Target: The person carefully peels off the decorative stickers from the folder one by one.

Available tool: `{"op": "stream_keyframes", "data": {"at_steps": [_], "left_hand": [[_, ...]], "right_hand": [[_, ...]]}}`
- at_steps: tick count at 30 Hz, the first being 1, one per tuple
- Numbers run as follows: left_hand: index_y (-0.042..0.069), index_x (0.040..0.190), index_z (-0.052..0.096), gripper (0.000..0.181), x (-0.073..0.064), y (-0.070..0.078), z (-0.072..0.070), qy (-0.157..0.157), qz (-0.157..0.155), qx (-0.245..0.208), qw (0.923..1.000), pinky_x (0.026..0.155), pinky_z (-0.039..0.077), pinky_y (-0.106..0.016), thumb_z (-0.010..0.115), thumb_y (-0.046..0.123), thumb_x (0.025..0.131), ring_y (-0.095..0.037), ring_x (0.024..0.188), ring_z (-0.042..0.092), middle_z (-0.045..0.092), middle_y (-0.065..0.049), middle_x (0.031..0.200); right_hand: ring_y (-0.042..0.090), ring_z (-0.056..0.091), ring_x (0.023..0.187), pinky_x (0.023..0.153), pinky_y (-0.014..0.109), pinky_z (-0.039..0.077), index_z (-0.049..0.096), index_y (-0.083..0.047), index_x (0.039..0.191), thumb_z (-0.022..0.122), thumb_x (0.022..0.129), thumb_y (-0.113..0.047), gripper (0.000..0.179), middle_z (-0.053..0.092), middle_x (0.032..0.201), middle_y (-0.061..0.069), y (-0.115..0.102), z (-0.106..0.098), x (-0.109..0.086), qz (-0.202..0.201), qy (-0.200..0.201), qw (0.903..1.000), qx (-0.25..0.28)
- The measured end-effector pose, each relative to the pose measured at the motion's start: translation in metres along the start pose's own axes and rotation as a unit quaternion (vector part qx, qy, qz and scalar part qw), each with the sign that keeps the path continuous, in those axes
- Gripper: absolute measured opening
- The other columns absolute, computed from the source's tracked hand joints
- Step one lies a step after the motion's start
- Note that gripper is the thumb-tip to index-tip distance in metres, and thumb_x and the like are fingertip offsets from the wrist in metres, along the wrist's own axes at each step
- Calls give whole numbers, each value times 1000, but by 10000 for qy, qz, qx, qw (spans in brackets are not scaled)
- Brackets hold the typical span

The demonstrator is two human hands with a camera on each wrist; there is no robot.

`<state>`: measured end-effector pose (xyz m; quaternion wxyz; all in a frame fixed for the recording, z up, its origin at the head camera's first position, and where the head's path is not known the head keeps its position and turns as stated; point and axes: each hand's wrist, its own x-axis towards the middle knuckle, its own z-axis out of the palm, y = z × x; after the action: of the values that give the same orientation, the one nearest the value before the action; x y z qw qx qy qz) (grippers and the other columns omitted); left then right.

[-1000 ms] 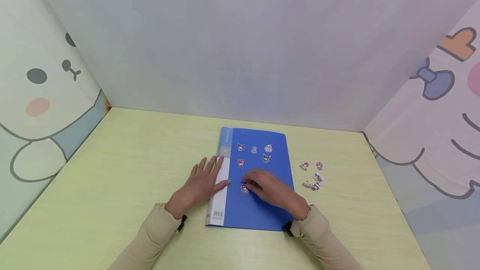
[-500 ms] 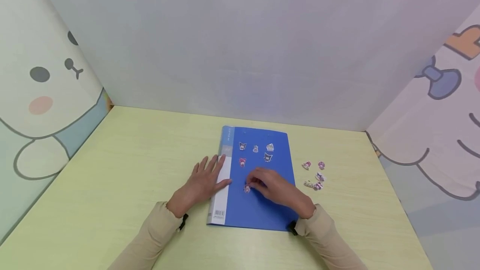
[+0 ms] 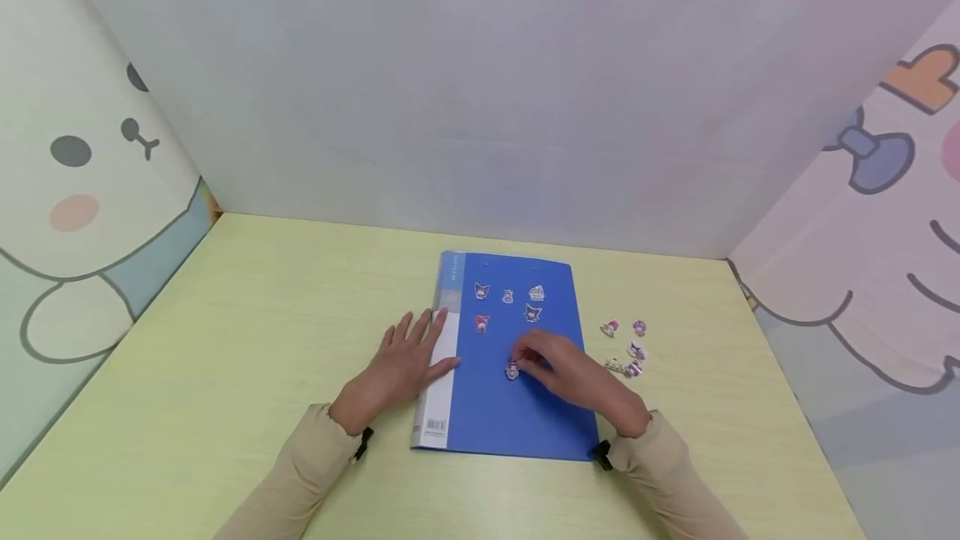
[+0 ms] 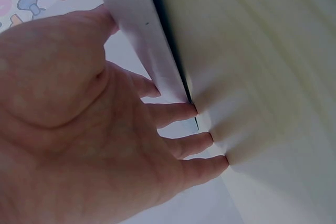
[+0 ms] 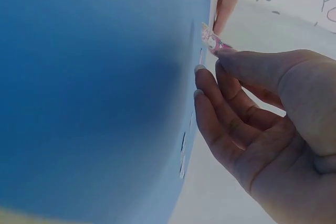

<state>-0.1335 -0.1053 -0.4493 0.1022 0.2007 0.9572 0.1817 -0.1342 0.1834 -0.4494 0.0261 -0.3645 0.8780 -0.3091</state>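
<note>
Right hand (image 3: 570, 369) and pinched sticker (image 3: 512, 370) shifted rightward over blue folder (image 3: 498, 419).

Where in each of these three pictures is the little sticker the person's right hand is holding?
Head view: the sticker is below centre, slightly to the right, pinched by the right hand.
Left wrist view: the sticker isn't visible.
Right wrist view: upper part, right of centre, at the thumb's tip.
Shared landmark: the blue folder, showing its pale spine in the left wrist view.

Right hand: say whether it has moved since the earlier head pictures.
Yes; against the blue folder, the right hand has moved right, away from the white spine strip, with the pinched sticker.
</note>
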Motion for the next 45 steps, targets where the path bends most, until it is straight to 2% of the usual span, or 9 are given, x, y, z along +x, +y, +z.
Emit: {"op": "stream_keyframes", "data": {"at_steps": [15,23,34,39,45], "left_hand": [[3,162,24,79,1,-1,2,-20,46,11,10000,116,22,-69,56,46,104,-54,149,22,29,-27,163],[3,162,24,79,1,0,2,-23,38,-27,10000,117,21,-69,57,45,104,-54,149,21,28,-28,163],[3,162,24,79,0,0,2,-29,13,-33,10000,117,20,-69,57,44,104,-54,149,21,28,-27,163],[3,162,24,79,-1,0,1,-21,11,-18,10000,117,21,-70,58,44,104,-55,149,22,29,-28,163],[3,162,24,79,-1,-1,2,-14,-2,4,10000,117,21,-70,58,45,104,-54,149,22,28,-27,163]], "right_hand": [[11,59,85,77,28,56,65,-8,102,71,95,2,14,65,96,1,15,-13,-23,83,232,9997,-38],[9,57,81,72,26,54,65,-7,99,74,92,2,15,63,91,-1,20,-16,-35,-35,476,9986,-241],[8,60,84,76,26,56,65,-9,102,70,97,-3,9,67,95,1,25,-27,-54,555,311,9979,117],[8,60,84,76,26,56,66,-8,101,69,98,-5,6,67,95,1,28,-30,-62,633,389,9971,164],[6,61,81,74,25,56,66,-7,99,71,95,1,10,67,93,-2,33,-34,-72,528,533,9970,189]]}}
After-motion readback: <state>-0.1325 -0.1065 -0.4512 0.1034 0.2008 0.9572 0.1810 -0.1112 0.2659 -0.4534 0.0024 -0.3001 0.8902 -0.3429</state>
